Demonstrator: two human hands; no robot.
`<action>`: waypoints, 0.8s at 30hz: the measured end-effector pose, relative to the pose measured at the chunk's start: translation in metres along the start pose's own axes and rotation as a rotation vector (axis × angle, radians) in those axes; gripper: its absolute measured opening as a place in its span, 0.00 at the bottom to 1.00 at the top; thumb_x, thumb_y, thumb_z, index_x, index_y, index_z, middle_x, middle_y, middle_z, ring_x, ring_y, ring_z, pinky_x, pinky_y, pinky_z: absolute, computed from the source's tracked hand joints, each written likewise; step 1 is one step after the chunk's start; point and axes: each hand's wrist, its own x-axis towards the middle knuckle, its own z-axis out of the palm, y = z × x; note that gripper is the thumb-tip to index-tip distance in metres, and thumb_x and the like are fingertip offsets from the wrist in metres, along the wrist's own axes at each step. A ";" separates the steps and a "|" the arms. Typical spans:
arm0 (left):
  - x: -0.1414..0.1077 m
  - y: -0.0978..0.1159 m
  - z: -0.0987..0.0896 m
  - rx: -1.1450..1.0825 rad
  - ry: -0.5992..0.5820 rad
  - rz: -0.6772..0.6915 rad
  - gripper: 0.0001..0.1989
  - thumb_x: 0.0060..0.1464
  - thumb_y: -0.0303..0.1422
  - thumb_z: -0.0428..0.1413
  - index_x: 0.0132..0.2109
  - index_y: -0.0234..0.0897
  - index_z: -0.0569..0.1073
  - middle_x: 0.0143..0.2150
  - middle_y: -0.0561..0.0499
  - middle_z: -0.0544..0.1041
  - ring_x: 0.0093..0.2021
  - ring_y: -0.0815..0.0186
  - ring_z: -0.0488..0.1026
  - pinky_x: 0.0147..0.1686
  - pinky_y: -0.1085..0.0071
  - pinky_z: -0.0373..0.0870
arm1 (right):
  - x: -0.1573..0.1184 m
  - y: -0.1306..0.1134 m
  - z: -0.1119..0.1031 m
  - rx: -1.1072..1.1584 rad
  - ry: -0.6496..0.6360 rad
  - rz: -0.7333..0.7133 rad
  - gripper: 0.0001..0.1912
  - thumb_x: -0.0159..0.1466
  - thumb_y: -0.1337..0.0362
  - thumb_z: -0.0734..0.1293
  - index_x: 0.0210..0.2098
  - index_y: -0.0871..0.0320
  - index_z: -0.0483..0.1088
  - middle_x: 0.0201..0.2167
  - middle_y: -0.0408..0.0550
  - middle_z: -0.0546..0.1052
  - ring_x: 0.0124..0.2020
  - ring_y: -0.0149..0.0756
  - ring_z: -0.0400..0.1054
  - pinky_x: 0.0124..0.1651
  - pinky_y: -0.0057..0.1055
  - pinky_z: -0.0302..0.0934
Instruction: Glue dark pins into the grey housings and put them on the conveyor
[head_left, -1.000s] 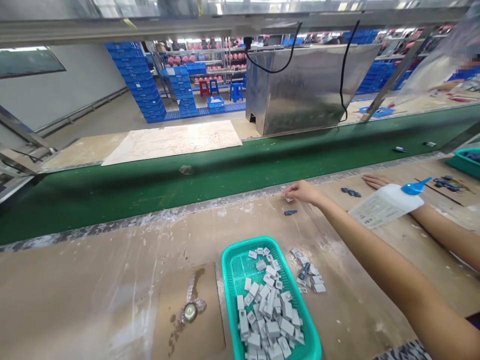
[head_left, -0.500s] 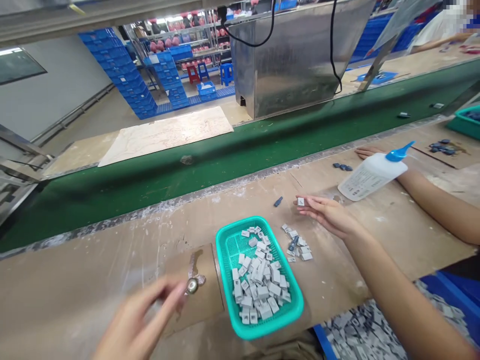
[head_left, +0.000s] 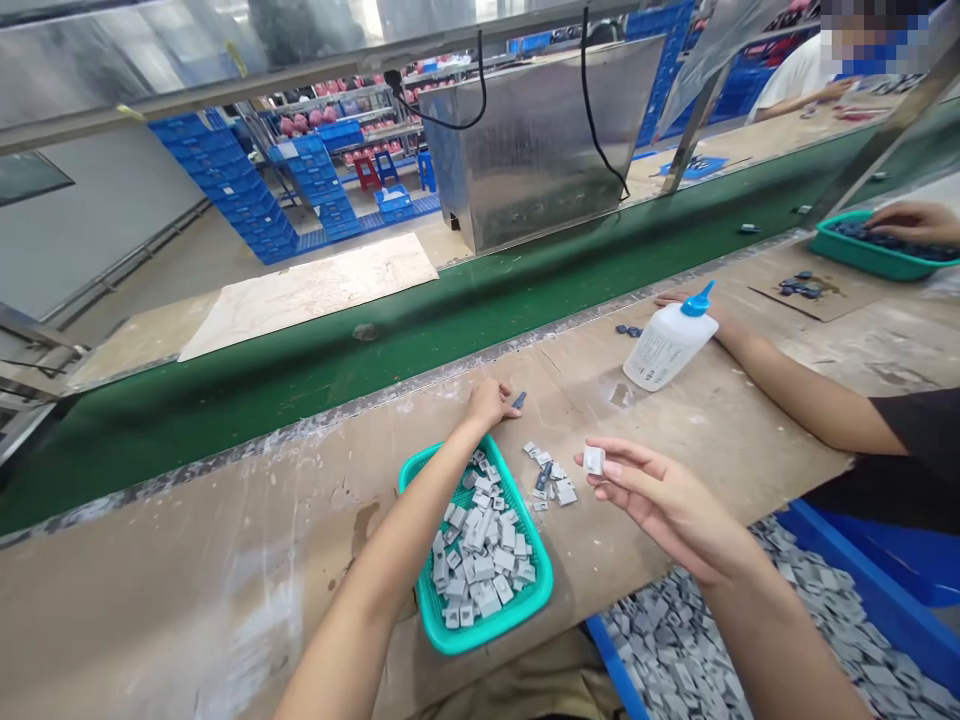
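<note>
Above the worktop, two hands pinch one dark piece and one grey block.

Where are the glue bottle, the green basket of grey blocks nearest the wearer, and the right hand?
Glue bottle (head_left: 663, 348): head view, on its white body.
Green basket (head_left: 547, 585): head view, on its right rim.
Right hand (head_left: 667, 495): head view, on its middle.
</note>
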 end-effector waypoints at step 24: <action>-0.108 0.053 -0.024 -1.084 -0.214 -0.062 0.28 0.25 0.43 0.72 0.35 0.34 0.74 0.29 0.51 0.76 0.32 0.69 0.74 0.38 0.73 0.69 | -0.012 0.016 0.017 0.015 0.292 -0.364 0.14 0.51 0.60 0.76 0.37 0.55 0.78 0.34 0.47 0.80 0.32 0.33 0.74 0.37 0.26 0.70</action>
